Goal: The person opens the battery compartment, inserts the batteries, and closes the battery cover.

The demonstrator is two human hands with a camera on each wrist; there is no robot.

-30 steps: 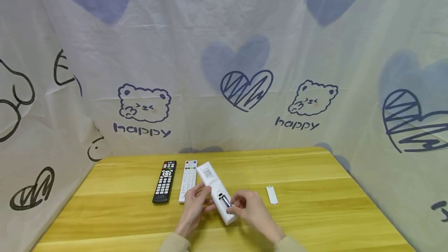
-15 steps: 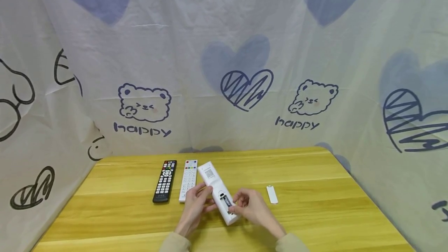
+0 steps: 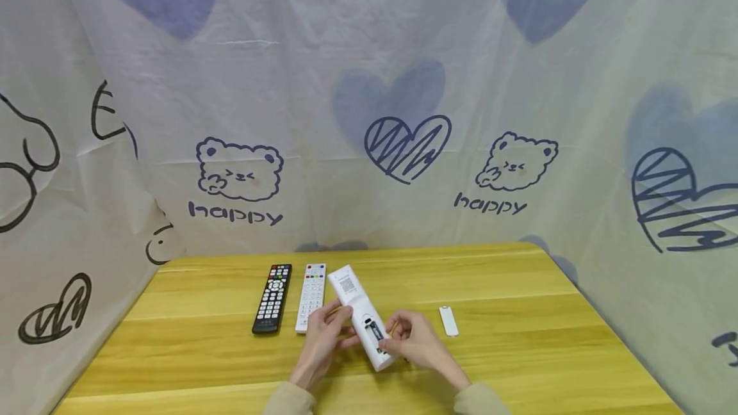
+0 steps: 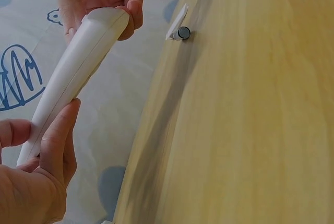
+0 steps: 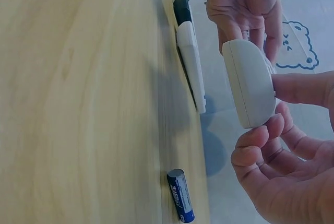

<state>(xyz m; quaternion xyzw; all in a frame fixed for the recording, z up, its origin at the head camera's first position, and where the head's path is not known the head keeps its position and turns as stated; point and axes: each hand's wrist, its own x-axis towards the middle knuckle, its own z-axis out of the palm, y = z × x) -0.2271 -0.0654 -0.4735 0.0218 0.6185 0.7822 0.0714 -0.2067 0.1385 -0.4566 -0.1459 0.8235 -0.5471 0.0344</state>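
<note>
My left hand (image 3: 323, 335) holds a white remote control (image 3: 356, 305) with its back facing up, thumb on one side and fingers beneath. Near its lower end the battery compartment (image 3: 373, 330) is uncovered, with a dark battery showing inside. My right hand (image 3: 418, 341) grips the remote's right edge there, thumb tip over the compartment and curled fingertips (image 5: 255, 136) against the side. In the right wrist view a blue and silver battery (image 5: 180, 195) lies on the table below that hand. To the right rests the white battery cover (image 3: 448, 321).
Left of the hands, a black remote control (image 3: 272, 298) and another white remote control (image 3: 311, 290) lie on the wood-grain table (image 3: 507, 287), buttons up. A printed cloth (image 3: 334, 210) hangs behind the table and along both sides.
The held remote has shifted slightly right, and both hands moved with it. The right thumb stays by the compartment, where the battery that looked silvery earlier now appears darker.
</note>
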